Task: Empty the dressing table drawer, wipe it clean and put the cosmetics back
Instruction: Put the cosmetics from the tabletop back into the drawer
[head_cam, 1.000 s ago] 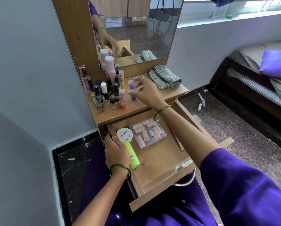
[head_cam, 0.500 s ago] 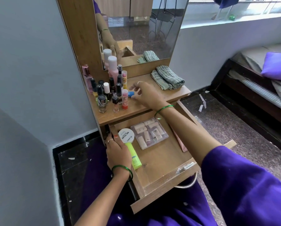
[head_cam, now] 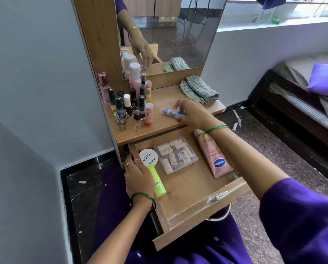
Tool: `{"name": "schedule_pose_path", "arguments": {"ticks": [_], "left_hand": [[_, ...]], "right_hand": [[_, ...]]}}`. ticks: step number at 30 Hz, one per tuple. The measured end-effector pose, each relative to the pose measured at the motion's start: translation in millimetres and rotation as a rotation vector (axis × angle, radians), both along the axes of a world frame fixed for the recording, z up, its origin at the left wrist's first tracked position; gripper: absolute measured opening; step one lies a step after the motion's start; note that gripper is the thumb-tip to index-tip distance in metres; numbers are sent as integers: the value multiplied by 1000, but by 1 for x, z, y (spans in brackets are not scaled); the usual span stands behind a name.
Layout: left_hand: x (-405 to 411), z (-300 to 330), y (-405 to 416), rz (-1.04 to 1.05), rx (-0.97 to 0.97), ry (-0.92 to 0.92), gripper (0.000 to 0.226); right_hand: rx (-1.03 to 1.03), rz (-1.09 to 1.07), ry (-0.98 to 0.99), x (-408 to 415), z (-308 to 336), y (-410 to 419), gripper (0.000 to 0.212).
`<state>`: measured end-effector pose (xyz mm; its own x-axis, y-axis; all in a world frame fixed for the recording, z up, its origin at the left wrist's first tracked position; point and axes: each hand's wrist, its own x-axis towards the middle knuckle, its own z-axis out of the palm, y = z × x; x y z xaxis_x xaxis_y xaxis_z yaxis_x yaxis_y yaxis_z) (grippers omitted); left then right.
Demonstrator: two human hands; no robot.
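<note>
From the head camera I look down on the open drawer (head_cam: 188, 189) pulled out under the dressing table top (head_cam: 159, 126); my left hand (head_cam: 139, 178) rests on the drawer's left wall, fingers curled over its edge, just beside the yellow-green tube (head_cam: 158, 184) and the white round nail polish remover tub (head_cam: 148, 157) that lie inside; next to those lies a clear box of small lipstick-like sticks (head_cam: 175, 155), and along the right wall a pink Vaseline tube (head_cam: 213, 157), partly crossed by my forearm; my right hand (head_cam: 194, 113) is over the table top, its fingertips pinching the blue end of a small stick (head_cam: 169, 112) that lies on its side on the wood; to the left of it stands a crowd of bottles (head_cam: 129, 103), nail polishes and a tall pink bottle with a white cap among them, close against the mirror (head_cam: 178, 35) frame; a folded striped cloth (head_cam: 198, 90) sits at the back right of the top, apart from my hand; the mirror shows the right hand's reflection.
</note>
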<state>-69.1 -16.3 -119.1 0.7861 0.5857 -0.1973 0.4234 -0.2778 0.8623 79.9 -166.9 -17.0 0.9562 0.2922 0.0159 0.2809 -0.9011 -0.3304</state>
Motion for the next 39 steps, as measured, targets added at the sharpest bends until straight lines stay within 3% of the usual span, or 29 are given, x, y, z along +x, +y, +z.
{"name": "schedule_pose_path", "arguments": {"ticks": [2,4,6,9,11,12,15,20,24,30,35,39], "left_hand": [[0,0,0,2,-4,-7,37],[1,-3,1,3,-2,-11,37],[2,-5,1,10,-7,-10,38],[3,-5,0,11,-6,-7,37],[3,-4,-1,8,-6,-9,38],[2,-3,-1,7,-5,-10,38],[2,-4,0,3,-5,-13,38],[3,-7,0,11,-10,-8,39],[4,-7,0,13,-12,-14,38],[3,-6,-1,14,-9,-13,39],[3,-4,-1,10,-10,-4,39],[3,-5,0,8,0,2,39]], "right_hand": [[21,-55,28,-11,-1,-21,32],[133,-145,36,-27,-8,-41,25],[448,-275,104,-46,-19,-58,18],[1117,-485,301,-69,-34,-76,18],[1362,-570,395,-75,-44,-82,19],[1380,-593,414,-76,-49,-83,16],[1196,-578,420,-75,-59,-78,12],[876,-569,327,-57,-75,-60,27],[437,-538,137,-50,-79,-43,16],[330,-586,78,-40,-89,-27,10],[276,-663,64,-35,-93,-23,26],[251,-669,90,-32,-94,-20,23]]}}
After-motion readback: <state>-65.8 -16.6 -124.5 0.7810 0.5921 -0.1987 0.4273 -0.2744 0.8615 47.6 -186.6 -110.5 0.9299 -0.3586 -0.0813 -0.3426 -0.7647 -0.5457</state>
